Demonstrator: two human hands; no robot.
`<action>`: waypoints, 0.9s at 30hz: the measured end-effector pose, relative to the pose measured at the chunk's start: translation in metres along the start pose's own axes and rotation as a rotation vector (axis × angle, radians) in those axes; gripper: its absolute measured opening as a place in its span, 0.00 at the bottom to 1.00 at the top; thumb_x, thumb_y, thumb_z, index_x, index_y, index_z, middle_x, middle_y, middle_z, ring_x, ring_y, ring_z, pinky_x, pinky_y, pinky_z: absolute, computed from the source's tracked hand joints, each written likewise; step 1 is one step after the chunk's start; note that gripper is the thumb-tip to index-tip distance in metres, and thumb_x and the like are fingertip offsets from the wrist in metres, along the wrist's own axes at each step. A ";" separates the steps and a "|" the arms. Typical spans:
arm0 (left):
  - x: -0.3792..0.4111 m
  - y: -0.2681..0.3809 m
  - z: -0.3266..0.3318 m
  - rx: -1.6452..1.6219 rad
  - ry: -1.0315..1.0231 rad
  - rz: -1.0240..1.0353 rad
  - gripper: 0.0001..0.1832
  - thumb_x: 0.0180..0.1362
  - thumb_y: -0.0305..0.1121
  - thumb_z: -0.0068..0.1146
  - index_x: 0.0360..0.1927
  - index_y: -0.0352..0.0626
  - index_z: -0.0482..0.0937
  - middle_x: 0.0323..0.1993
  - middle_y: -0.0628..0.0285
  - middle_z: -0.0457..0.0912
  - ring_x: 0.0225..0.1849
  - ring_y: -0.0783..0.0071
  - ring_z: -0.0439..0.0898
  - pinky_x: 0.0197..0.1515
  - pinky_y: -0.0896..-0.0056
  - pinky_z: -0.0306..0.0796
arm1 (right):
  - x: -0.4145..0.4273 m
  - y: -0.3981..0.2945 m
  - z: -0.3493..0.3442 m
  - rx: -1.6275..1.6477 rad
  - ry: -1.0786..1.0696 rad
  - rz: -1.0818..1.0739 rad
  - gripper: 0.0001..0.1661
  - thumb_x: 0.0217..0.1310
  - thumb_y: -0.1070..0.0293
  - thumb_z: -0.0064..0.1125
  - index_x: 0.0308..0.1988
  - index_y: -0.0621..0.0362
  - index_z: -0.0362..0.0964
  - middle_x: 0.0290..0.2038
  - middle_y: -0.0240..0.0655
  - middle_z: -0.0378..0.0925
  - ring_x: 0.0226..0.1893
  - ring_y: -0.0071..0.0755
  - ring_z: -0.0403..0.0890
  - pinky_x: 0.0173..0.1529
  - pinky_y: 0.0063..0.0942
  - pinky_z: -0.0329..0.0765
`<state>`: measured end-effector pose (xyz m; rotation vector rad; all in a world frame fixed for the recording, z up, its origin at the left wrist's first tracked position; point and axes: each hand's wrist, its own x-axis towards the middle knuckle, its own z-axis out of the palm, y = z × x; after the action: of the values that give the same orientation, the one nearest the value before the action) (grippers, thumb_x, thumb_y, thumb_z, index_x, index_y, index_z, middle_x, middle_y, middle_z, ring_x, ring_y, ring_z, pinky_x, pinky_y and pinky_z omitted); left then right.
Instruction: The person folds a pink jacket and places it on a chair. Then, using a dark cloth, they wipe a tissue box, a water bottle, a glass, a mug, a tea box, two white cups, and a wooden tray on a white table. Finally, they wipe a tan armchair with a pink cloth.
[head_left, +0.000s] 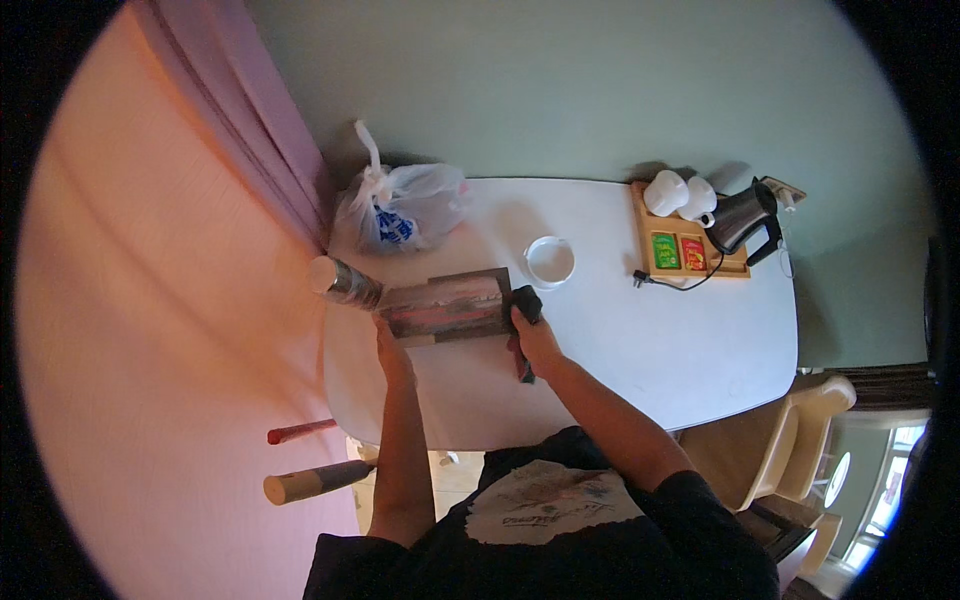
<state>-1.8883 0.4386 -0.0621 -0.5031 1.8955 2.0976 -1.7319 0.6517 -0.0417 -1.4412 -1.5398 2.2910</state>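
Observation:
A flat rectangular panel, dark at the edges with streaks of red and grey, is in front of me above the white table. My left hand grips its lower left corner, the fingers mostly hidden. At the panel's right edge my right hand is closed around a dark object; a black lump shows above the fist. A dark red and black piece sticks out below that hand, and whether both are one object I cannot tell. Touching or close to the panel's left end is a metallic cylindrical can.
A white bowl stands behind the panel on the white table. A knotted plastic bag sits back left. Back right, a wooden tray holds white cups, sachets and an electric kettle. A chair stands right.

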 end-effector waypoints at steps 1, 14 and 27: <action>-0.008 0.009 0.004 -0.022 -0.005 -0.050 0.46 0.66 0.68 0.42 0.73 0.39 0.60 0.73 0.55 0.61 0.74 0.59 0.58 0.72 0.56 0.52 | -0.002 -0.001 0.001 0.029 0.003 0.027 0.27 0.68 0.45 0.59 0.52 0.56 0.69 0.30 0.38 0.77 0.20 0.34 0.79 0.23 0.35 0.74; -0.081 0.079 0.034 -0.014 -0.185 -0.013 0.45 0.66 0.72 0.37 0.78 0.55 0.50 0.77 0.66 0.52 0.76 0.64 0.49 0.73 0.47 0.39 | -0.049 -0.037 -0.016 0.414 -0.050 -0.126 0.23 0.73 0.61 0.53 0.60 0.62 0.62 0.45 0.45 0.79 0.35 0.47 0.85 0.40 0.44 0.86; -0.040 0.076 0.260 0.269 -0.620 0.031 0.53 0.61 0.77 0.36 0.79 0.51 0.43 0.80 0.62 0.43 0.79 0.59 0.43 0.75 0.54 0.40 | 0.027 -0.165 -0.167 0.426 0.249 -0.416 0.17 0.73 0.59 0.53 0.52 0.58 0.68 0.32 0.37 0.79 0.22 0.32 0.80 0.23 0.32 0.80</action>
<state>-1.9043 0.6896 0.0454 0.2199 1.7569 1.6969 -1.7036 0.8688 0.0486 -1.1167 -1.0718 1.9484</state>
